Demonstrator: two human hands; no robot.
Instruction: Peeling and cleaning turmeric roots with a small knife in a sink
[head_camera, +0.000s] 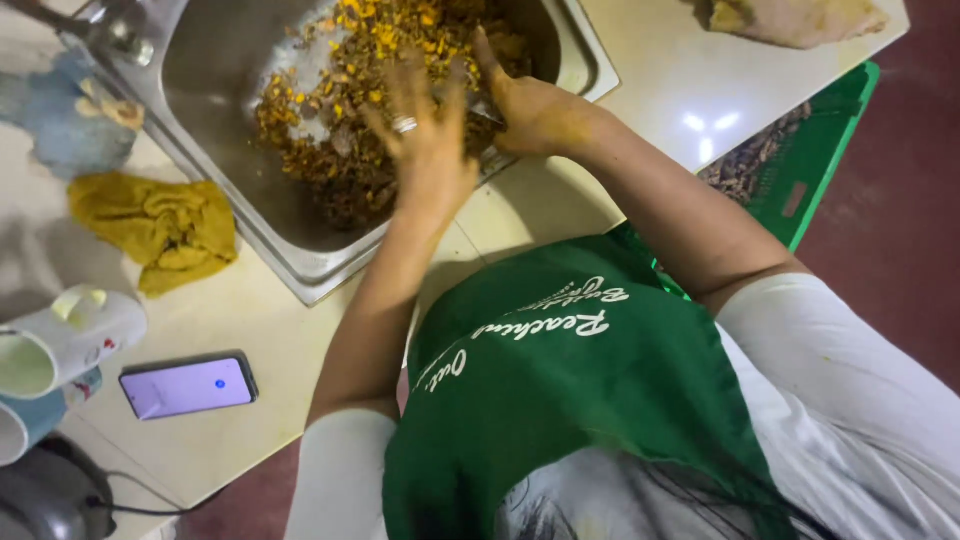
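A steel sink (300, 262) set in a pale counter holds a heap of yellow and brown chopped root pieces (370, 90). My left hand (425, 140) hovers over the heap's near side with fingers spread. It is blurred, stained yellow and wears a ring. My right hand (530, 105) reaches in from the right and rests on the heap by the sink's near rim, thumb raised. Its fingers are hidden behind my left hand. I wear a green apron (560, 400) over white sleeves.
A yellow cloth (160, 225) and a blue cloth (60, 115) lie left of the sink, by the tap (110, 25). Two mugs (60, 340), a phone (188, 387) and a dark round appliance (45, 495) sit at the lower left. A green crate (800, 160) stands on the right.
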